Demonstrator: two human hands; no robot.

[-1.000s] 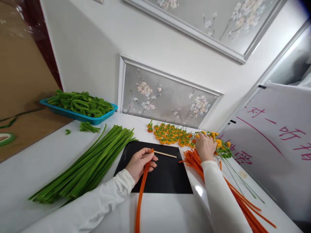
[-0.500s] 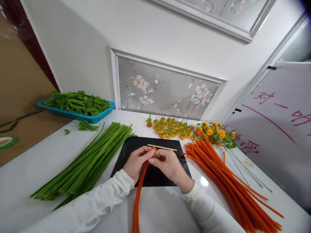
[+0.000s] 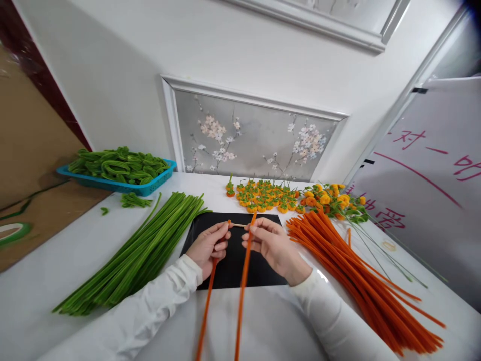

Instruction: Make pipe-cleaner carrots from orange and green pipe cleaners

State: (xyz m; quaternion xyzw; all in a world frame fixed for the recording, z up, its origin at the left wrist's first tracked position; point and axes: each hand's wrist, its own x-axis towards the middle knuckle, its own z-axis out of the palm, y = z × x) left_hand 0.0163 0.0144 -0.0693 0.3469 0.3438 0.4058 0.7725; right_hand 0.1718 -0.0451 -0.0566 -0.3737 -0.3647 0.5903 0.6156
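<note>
My left hand pinches an orange pipe cleaner near its upper end, and the rest trails down past the table's front. In my right hand, thumb and fingers grip another orange pipe cleaner just below its tip. The two hands are apart above a black mat. Behind the fingers lies a thin pale stick, mostly hidden. To the right a thick bundle of orange pipe cleaners rests on the table, and a bundle of green pipe cleaners lies to the left.
A blue basket holds green looped pieces at the back left. Small orange-and-green flower pieces stand along the wall, beside stemmed yellow and orange flowers. A tape roll sits far left; a whiteboard stands right.
My hands, close together before over the joined orange strands, have moved apart. The strands are now separated, one in each hand, with my right hand's strand drawn to the right.
</note>
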